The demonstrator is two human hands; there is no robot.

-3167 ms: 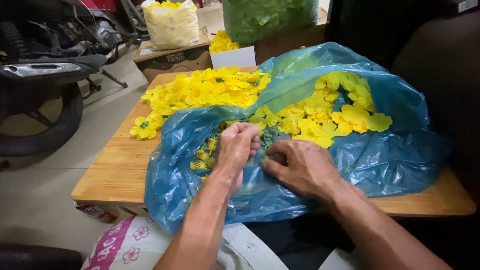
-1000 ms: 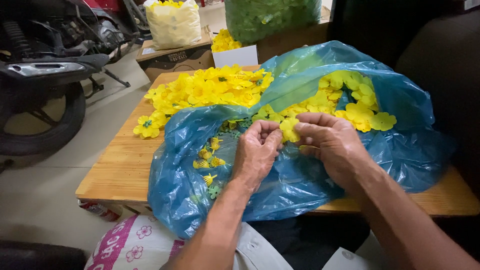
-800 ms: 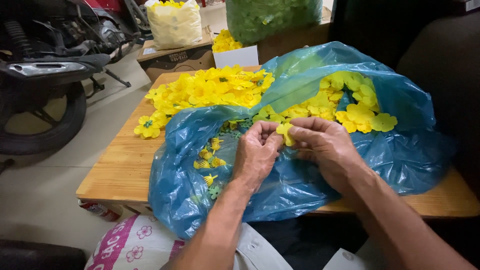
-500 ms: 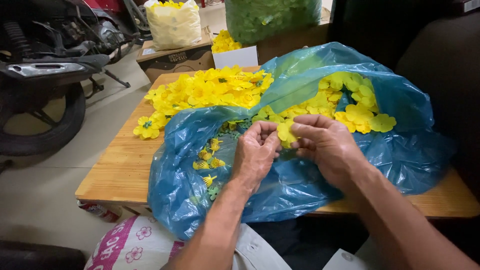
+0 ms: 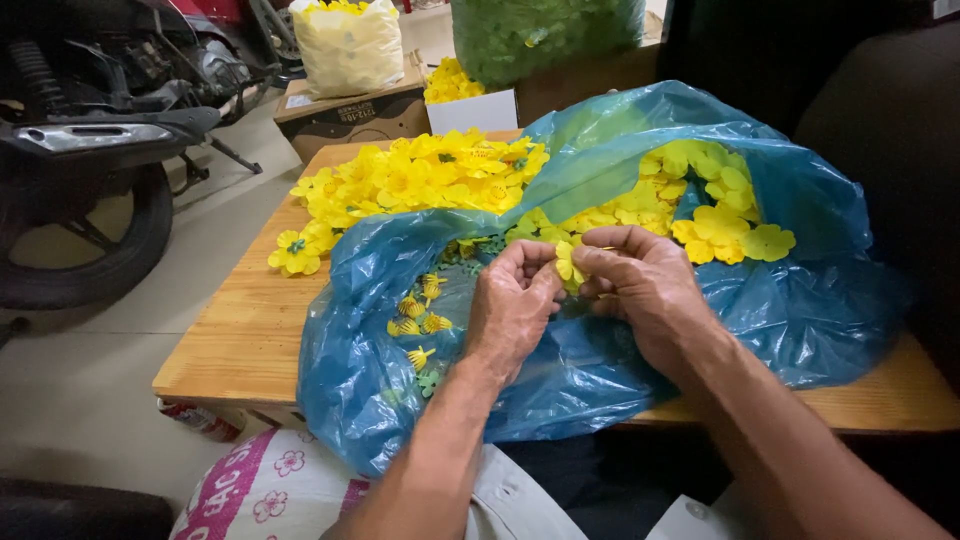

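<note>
The left hand [image 5: 512,305] and the right hand [image 5: 640,280] meet fingertip to fingertip over the middle of an open blue plastic bag [image 5: 800,300], and both are pinched narrow on one small yellow flower [image 5: 567,265]. The flower sits between the two thumbs, its petals standing roughly upright and facing the left hand; it is too small and too covered by fingers to tell any long axis.

Just below the left hand, inside the bag's near fold, lie a few small yellow stamen pieces [image 5: 410,308] and little green leaf bits [image 5: 430,381]. Beyond the right hand, deeper in the bag, sits a heap of loose yellow petals [image 5: 720,215].

The bag is spread across a light wooden desk [image 5: 240,330], its mouth opening toward the person. On the bare far left part of the desk a larger pile of finished yellow flowers [image 5: 420,178] is heaped, one with a green centre at its near left edge.

Behind the desk stand a small white box [image 5: 470,108] filled with yellow flowers, a brown cardboard box [image 5: 340,112] carrying a pale bulging bag [image 5: 348,45] of yellow pieces, and a clear bag of green pieces [image 5: 545,35]. At the near edge, by the person's lap, lies a white sack with pink floral print [image 5: 265,490]. A motorbike [image 5: 90,150] stands on the floor to the left.
</note>
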